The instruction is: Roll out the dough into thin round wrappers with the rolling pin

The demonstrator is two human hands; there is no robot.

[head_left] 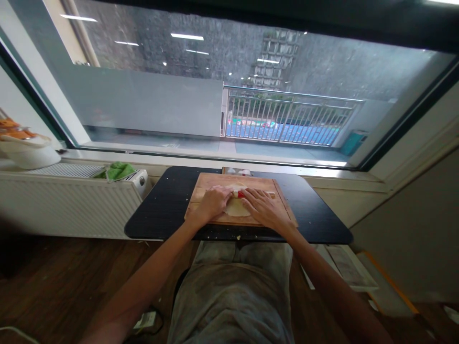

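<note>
A wooden board [201,184] lies on a small dark table, and on it is a flat, pale sheet of dough [237,209]. Across the dough runs a thin rolling pin [239,194] with a red section in the middle. My left hand [216,200] is closed over the pin's left part, its fingers together and curled. Stretched out flat, the fingers of my right hand [263,205] rest on top of the pin towards its right part. The pin's tip shows beyond that hand; its left end is hidden.
Crumbs dot the black tabletop [158,210]. Behind the board sits a small box-like object [236,171], against the window sill. A white radiator [71,205] stands at left with a green cloth [120,170] on it. Flat panels [353,267] lie low at right.
</note>
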